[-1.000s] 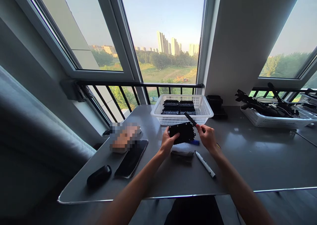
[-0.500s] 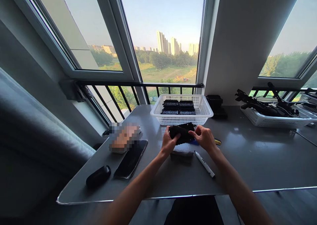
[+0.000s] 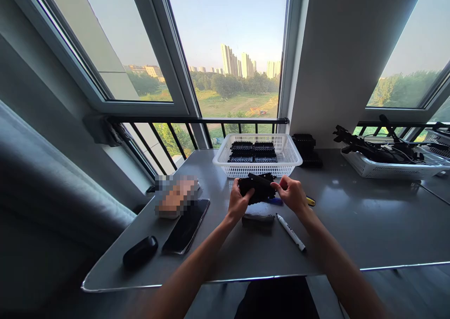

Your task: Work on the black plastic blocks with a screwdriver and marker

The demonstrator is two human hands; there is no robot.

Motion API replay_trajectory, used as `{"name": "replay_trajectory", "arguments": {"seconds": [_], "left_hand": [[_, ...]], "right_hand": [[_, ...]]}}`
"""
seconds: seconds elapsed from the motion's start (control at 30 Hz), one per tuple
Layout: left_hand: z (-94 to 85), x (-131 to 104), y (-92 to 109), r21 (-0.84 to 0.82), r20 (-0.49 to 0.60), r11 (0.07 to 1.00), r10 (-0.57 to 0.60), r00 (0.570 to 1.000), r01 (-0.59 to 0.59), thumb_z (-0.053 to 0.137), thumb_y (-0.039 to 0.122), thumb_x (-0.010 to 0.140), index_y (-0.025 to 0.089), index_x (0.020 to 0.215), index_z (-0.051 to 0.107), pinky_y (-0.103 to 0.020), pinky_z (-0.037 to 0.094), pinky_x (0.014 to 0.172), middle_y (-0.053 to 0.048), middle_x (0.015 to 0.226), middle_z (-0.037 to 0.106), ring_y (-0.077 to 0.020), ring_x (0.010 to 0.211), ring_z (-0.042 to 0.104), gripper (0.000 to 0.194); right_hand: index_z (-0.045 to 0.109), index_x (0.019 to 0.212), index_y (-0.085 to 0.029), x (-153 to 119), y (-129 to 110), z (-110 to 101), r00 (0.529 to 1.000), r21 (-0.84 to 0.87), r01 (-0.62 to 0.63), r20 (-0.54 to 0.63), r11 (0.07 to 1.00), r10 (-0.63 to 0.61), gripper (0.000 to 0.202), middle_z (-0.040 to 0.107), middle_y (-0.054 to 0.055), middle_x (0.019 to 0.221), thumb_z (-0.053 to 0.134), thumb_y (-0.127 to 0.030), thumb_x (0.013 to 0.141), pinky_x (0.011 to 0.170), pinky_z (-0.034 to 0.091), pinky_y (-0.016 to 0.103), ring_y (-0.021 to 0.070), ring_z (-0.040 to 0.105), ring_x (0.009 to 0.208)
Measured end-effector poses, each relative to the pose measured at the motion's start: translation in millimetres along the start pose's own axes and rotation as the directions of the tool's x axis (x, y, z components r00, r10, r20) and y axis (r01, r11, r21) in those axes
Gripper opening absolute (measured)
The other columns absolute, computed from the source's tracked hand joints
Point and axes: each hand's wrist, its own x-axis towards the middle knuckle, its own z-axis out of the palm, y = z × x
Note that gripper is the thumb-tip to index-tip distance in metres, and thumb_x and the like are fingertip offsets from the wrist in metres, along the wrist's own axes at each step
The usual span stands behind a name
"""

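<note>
1. We see a big window [image 3: 228,19] in front, with trees [image 3: 227,84], grass [image 3: 235,104] and tall buildings [image 3: 229,60] outside.
2. We see a low black rail [image 3: 200,120] across it.
3. To our right, a plain gray wall [image 3: 333,52] comes before another window [image 3: 411,66].
4. Daylight makes our gray table [image 3: 355,230] shiny.
5. Our floor [image 3: 415,291] looks dark.

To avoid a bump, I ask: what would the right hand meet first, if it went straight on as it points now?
Probably the black panel held in the left hand, though depth is unclear.
</note>
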Motion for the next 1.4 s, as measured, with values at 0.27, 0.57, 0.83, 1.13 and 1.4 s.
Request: {"name": "replay_trajectory", "arguments": {"seconds": [0.27,0.57,0.83,1.13,1.4], "left_hand": [[0.1,0.8,0.9,0.013,-0.017,0.999,-0.029,0.999,0.03,0.069,0.023,0.066,0.02,0.096,0.05,-0.038,0.05,0.086,-0.002,0.089,0.065,-0.022,0.09,0.065,0.036],[-2.6,5.7,-6.5,-0.079,-0.03,0.997,-0.018,0.999,0.015,0.071,0.027,0.066,0.02,0.099,0.05,-0.038,0.049,0.089,-0.005,0.096,0.067,-0.0217,0.094,0.064,0.04],[-1.2,4.2,-8.1,-0.057,-0.001,0.997,-0.053,0.999,0.053,0.071,0.026,0.064,0.02,0.097,0.05,-0.037,0.05,0.086,-0.002,0.089,0.066,-0.0214,0.09,0.065,0.04],[-2.0,3.7,-1.7,-0.085,-0.004,0.995,-0.043,0.999,0.042,0.071,0.027,0.064,0.019,0.099,0.051,-0.038,0.05,0.087,-0.004,0.095,0.067,-0.0224,0.094,0.064,0.041],[-1.0,2.4,0.8,-0.08,0.0,0.995,-0.053,0.999,0.053,0.07,0.025,0.065,0.02,0.097,0.05,-0.036,0.049,0.086,-0.003,0.092,0.067,-0.0216,0.091,0.064,0.039]], "right_hand": [[0.05,0.064,-0.021,-1.2,0.4,0.9,1.0,0.01,0.01,0.006,1.0,-0.01,0.042,0.056,-0.002,0.057,0.052,-0.057,0.086,0.054,0.033,0.025,0.013,0.049,0.051],[0.047,0.063,-0.021,5.4,18.5,-7.5,0.986,0.019,-0.1,-0.132,0.995,0.101,0.044,0.053,-0.002,0.055,0.052,-0.059,0.086,0.053,0.03,0.026,0.0127,0.044,0.05],[0.049,0.064,-0.021,-1.8,2.1,6.3,1.0,0.052,0.004,0.002,0.999,-0.004,0.043,0.056,-0.001,0.058,0.051,-0.058,0.087,0.054,0.032,0.026,0.0133,0.048,0.052],[0.047,0.063,-0.021,3.4,17.3,-1.0,0.989,0.081,-0.06,-0.132,0.995,0.07,0.046,0.051,-0.003,0.053,0.052,-0.061,0.085,0.05,0.031,0.025,0.0113,0.043,0.048],[0.047,0.062,-0.021,2.1,13.5,3.1,0.994,0.081,-0.039,-0.096,0.996,0.047,0.045,0.05,-0.003,0.052,0.054,-0.059,0.085,0.052,0.031,0.025,0.0117,0.043,0.048]]}}
